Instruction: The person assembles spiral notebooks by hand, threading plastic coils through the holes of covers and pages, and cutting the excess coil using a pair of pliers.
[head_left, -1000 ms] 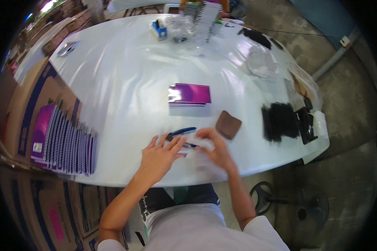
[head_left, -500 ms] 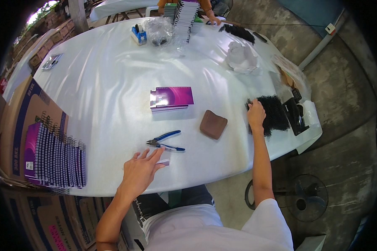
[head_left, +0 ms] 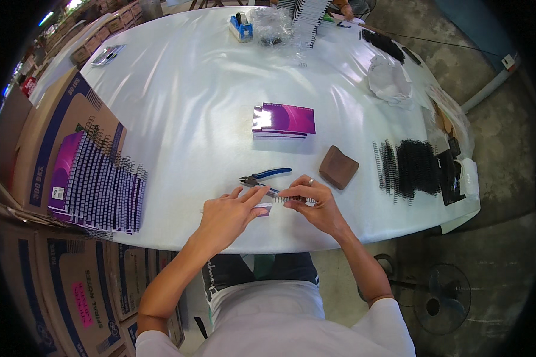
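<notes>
Near the front edge of the table, my left hand (head_left: 227, 217) grips a small notebook (head_left: 264, 211), mostly hidden under the fingers. A dark spiral binding coil (head_left: 278, 200) is pinched in my right hand (head_left: 317, 207). Its left end meets the notebook's edge; I cannot tell whether it is threaded in. Blue-handled cutting pliers (head_left: 274, 172) lie just beyond both hands, partly covered by the left fingers. Farther off is a short stack of purple notebooks (head_left: 289, 119). A brown block (head_left: 338, 168) rests to the right.
Many black coils (head_left: 417, 168) are heaped at the right, beside a black holder (head_left: 449, 178). Coil-bound notebooks (head_left: 98, 181) lean on a cardboard box (head_left: 41, 160) at the left. A blue tape dispenser (head_left: 241, 30), clear plastic and crumpled paper (head_left: 389, 80) occupy the far side. Another person's hand shows there.
My right hand has come from the coil heap to the notebook, bringing a coil. My left hand stays at the notebook. The view has shifted, moving the table's contents across the picture.
</notes>
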Demonstrator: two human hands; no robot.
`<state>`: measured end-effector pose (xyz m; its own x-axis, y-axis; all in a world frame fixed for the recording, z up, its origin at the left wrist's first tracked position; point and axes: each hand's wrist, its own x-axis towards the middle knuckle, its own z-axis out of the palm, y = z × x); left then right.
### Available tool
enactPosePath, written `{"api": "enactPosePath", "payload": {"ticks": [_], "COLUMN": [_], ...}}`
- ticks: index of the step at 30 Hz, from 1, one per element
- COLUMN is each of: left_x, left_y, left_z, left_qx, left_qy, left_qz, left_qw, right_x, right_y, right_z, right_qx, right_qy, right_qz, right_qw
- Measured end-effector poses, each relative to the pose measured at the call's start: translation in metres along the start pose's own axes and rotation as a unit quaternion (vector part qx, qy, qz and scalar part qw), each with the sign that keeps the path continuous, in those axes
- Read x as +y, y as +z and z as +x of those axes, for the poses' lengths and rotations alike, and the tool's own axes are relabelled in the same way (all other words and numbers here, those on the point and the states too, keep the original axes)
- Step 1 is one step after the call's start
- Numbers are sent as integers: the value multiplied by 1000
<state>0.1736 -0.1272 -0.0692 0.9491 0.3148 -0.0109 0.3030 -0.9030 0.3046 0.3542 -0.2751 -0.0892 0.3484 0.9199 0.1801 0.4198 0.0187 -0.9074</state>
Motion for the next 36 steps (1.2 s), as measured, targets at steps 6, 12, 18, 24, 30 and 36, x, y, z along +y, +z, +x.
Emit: {"api": "enactPosePath", "payload": {"ticks": [6,12,18,24,30,36], "left_x": [-3,0,5,3,0,-6], "left_y": [1,1,6,-4,-5,2], "left_z": [2,1,3,1,-8,-18], "left_qx": [13,19,17,-96,-95,-65], "left_qy": [25,23,41,56,106,146], "left_qz": [0,-8,-43,13,-8,36], "left_qw": [1000,1000,998,994,990,987], "right_x": [-1,-25,-35,-30,25,6], "right_y": [-2,-5,8,2,-107,-110], "right_z": [4,7,-1,-4,-2,12], "right_qx": [-62,-120,-72,-233,10,-114], "right_qy": [-11,-9,-53,9,1,144], "right_qz": [51,-122,-228,-209,-579,-68], "right_qw": [997,985,970,950,815,981]}}
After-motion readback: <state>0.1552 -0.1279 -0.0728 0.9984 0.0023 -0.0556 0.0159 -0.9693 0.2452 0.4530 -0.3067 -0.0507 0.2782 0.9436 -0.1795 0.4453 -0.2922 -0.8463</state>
